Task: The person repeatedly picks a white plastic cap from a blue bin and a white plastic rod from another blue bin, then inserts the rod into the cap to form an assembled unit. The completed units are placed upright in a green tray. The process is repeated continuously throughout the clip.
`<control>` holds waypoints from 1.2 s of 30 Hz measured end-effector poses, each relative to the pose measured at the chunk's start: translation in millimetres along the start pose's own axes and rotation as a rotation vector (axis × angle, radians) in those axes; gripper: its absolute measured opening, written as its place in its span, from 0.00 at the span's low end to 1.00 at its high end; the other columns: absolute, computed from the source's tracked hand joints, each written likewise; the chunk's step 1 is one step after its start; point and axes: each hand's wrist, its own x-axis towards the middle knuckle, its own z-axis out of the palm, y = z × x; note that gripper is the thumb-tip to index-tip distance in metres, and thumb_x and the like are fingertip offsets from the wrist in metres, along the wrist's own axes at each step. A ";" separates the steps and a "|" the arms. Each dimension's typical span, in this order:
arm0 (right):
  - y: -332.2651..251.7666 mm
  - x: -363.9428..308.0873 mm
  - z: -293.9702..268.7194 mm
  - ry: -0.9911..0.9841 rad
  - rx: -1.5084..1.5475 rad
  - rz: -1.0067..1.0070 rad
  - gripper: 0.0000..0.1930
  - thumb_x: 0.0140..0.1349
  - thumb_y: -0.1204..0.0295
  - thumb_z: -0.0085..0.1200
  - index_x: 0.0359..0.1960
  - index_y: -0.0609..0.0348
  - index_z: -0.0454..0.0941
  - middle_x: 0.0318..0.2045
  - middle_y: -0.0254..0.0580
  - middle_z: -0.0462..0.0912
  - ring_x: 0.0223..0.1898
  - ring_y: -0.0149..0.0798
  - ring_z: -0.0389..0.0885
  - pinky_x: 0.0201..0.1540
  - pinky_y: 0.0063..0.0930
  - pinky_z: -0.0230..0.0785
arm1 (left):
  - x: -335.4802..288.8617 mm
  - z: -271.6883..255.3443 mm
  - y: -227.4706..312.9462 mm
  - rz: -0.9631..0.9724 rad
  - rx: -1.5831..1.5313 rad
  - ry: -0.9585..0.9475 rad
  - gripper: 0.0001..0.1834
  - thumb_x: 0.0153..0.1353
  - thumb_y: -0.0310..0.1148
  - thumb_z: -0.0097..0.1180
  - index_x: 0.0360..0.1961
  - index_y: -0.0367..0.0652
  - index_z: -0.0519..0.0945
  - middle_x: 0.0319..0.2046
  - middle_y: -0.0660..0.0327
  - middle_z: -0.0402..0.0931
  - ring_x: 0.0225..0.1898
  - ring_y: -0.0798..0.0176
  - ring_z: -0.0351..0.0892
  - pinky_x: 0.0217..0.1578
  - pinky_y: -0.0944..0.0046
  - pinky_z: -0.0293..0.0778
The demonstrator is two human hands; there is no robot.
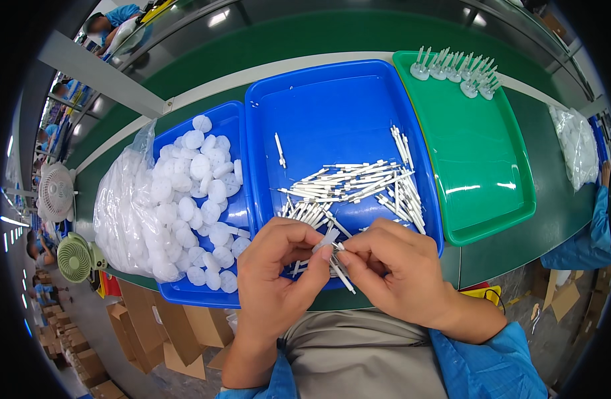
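My left hand pinches a small translucent white disc, seen nearly edge-on, between thumb and fingers. My right hand meets it at the fingertips and grips a thin white rod with a metal tip; several such rods slant down from between the hands, and which fingers bear each one is partly hidden. Both hands are over the front edge of a blue tray with a loose pile of white rods. To the left, a second blue tray carries a heap of round white discs.
A clear plastic bag of discs leans on the left tray. At the right, a green tray has several discs with upright rods at its far end. Another bag lies far right; cardboard boxes stand below the table.
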 end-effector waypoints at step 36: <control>-2.7 12.7 -24.1 -0.228 -0.602 -0.009 0.11 0.65 0.71 0.73 0.45 0.60 0.87 0.43 0.44 0.83 0.49 0.52 0.81 0.54 0.47 0.75 | 2.6 -8.4 -5.9 0.090 -0.119 0.038 0.13 0.73 0.13 0.67 0.56 0.28 0.83 0.65 0.49 0.78 0.63 0.54 0.89 0.64 0.59 0.89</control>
